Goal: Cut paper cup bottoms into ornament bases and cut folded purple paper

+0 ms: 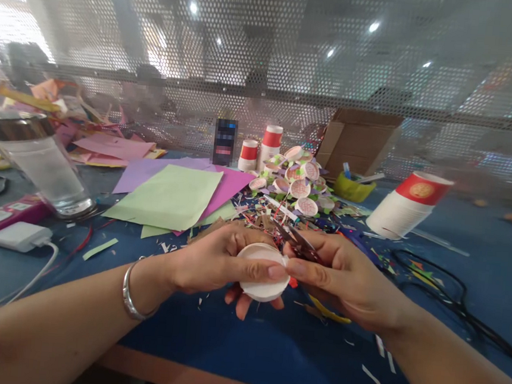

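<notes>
My left hand [235, 268] grips a white round paper cup bottom [254, 287], its thumb laid flat across the face and its fingers underneath. At the disc's right edge is my right hand [338, 277], its thumb and finger pinched together there. A pair of scissors [299, 240] is also in the right hand, the dark blades pointing up and left above the disc. Part of the scissors is hidden by the fingers. Behind both hands rises a heap of cut cup bottoms [300, 188] with green and purple paper bits on them.
Green paper sheets [170, 193] lie left of the heap. A lidded glass [55, 174] and a white charger [21, 236] stand at left. Stacked paper cups [402, 211] lean at right, near black cables [447, 304]. A cardboard box [359, 141] and a mesh screen [277, 50] are behind.
</notes>
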The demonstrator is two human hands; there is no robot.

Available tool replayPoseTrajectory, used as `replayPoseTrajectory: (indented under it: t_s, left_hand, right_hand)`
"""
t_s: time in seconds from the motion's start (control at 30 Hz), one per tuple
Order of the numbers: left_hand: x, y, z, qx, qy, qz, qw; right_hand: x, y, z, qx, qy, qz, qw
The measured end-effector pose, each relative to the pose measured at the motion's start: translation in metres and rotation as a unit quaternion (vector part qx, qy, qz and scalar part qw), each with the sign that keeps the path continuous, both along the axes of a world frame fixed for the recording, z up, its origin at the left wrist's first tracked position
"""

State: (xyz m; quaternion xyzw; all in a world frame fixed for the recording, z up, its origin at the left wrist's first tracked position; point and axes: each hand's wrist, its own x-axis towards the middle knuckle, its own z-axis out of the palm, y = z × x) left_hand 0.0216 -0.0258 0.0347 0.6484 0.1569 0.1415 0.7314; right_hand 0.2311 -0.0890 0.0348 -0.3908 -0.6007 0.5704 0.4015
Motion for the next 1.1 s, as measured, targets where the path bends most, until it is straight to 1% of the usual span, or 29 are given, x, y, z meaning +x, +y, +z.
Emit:
replayPoseTrajectory:
  t_s: [0.1, 0.17, 0.27, 0.37, 0.43, 0.53, 0.63, 0.73, 0.83, 0.93, 1.1]
  left_hand:
    - [0.002, 0.001, -0.003, -0.010, -0.006, 0.011, 1.000]
    - [0.003, 0.001, -0.004, 0.000, -0.004, 0.029, 1.000]
    - [0.006, 0.001, -0.007, 0.014, -0.005, 0.068, 0.998]
    - [0.008, -0.001, -0.008, 0.023, -0.010, 0.119, 0.993]
    - [0.008, -0.001, -0.008, 0.043, -0.006, 0.160, 0.986]
    - [0.007, 0.000, -0.006, 0.112, -0.005, 0.202, 0.973]
    - [0.006, 0.000, -0.004, 0.173, -0.004, 0.209, 0.962]
    - [0.006, -0.001, -0.003, 0.188, 0.005, 0.211, 0.959]
    - [0.005, -0.002, -0.003, 0.198, 0.014, 0.228, 0.953]
    - [0.005, -0.002, -0.003, 0.216, 0.027, 0.241, 0.946]
    - [0.005, -0.003, -0.002, 0.229, 0.027, 0.219, 0.948]
  right_hand:
    - [0.002, 0.003, -0.003, 0.000, 0.006, -0.002, 1.000]
    - [0.003, 0.005, -0.004, 0.002, -0.009, -0.022, 1.000]
    - [0.005, 0.007, -0.005, 0.018, -0.031, -0.059, 0.998]
    - [0.006, 0.008, -0.005, 0.040, -0.039, -0.082, 0.995]
    - [0.007, 0.008, -0.004, 0.054, -0.057, -0.092, 0.993]
    - [0.007, 0.007, -0.004, 0.087, -0.141, -0.111, 0.980]
    - [0.006, 0.006, -0.004, 0.119, -0.214, -0.120, 0.962]
    - [0.006, 0.006, -0.004, 0.138, -0.245, -0.125, 0.951]
    - [0.008, 0.005, -0.004, 0.150, -0.259, -0.134, 0.945]
    - [0.010, 0.004, -0.003, 0.154, -0.264, -0.126, 0.944]
    - [0.010, 0.003, -0.002, 0.160, -0.274, -0.115, 0.941]
